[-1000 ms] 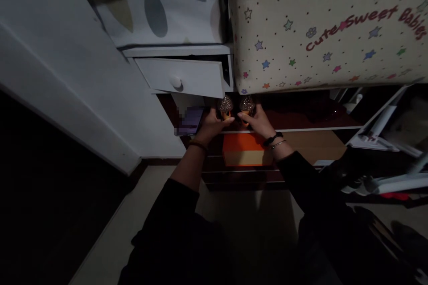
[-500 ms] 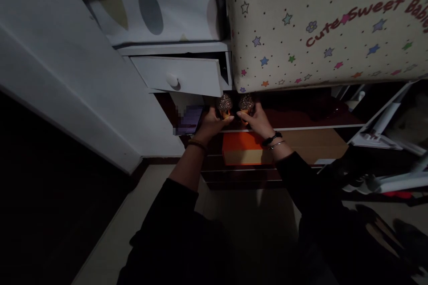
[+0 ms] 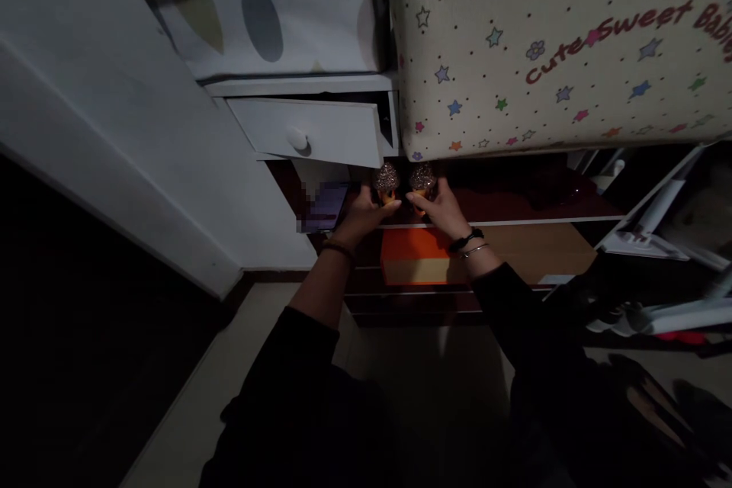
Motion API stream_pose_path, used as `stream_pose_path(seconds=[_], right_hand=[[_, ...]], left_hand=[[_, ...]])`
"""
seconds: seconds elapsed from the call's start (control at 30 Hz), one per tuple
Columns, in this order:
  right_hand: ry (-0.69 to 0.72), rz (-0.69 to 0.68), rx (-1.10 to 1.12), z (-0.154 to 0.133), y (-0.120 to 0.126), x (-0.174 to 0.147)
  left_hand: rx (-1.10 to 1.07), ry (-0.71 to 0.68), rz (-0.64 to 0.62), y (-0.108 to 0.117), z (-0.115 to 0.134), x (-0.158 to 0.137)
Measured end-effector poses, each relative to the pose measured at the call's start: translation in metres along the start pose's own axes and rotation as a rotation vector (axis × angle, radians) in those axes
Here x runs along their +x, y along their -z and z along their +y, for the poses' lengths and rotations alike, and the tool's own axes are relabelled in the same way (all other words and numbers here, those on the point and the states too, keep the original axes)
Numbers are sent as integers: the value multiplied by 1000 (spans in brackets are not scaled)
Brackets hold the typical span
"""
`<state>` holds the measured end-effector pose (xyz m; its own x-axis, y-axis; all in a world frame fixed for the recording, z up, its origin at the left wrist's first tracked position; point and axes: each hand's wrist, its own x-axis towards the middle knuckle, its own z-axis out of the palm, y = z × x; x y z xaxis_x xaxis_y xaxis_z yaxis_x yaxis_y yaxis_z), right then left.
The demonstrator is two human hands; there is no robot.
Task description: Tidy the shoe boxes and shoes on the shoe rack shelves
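A pair of glittery shoes sits side by side on the dark red shelf, sparkly toes pointing away from me and tan-orange insides showing. My left hand (image 3: 366, 212) is closed around the left glittery shoe (image 3: 387, 177), its thumb along the near end. Around the right glittery shoe (image 3: 422, 177) my right hand (image 3: 440, 207) is closed the same way, thumb pressing inward. A narrow gap separates the two thumbs. Most of the fingers are hidden behind the shoes and in shadow.
Left of the hands lies a phone (image 3: 327, 206) with a lit screen. Above hangs a tilted white drawer front (image 3: 309, 126) with a round knob. Below stand an orange box (image 3: 420, 253) and a brown cardboard box (image 3: 531, 252). A star-printed cloth (image 3: 515, 76) overhangs the shelf.
The view has shifted very slightly. Both hands and the shoes keep practically the same place on the shelf.
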<state>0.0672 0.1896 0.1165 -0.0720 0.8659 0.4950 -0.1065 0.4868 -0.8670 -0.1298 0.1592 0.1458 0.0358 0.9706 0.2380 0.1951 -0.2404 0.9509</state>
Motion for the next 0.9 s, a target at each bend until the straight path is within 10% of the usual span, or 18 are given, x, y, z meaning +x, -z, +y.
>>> stream_pose_path(seconds=[0.9], right_hand=[[32, 16, -53, -11, -2, -7]], left_hand=[[140, -31, 10, 2, -16, 8]])
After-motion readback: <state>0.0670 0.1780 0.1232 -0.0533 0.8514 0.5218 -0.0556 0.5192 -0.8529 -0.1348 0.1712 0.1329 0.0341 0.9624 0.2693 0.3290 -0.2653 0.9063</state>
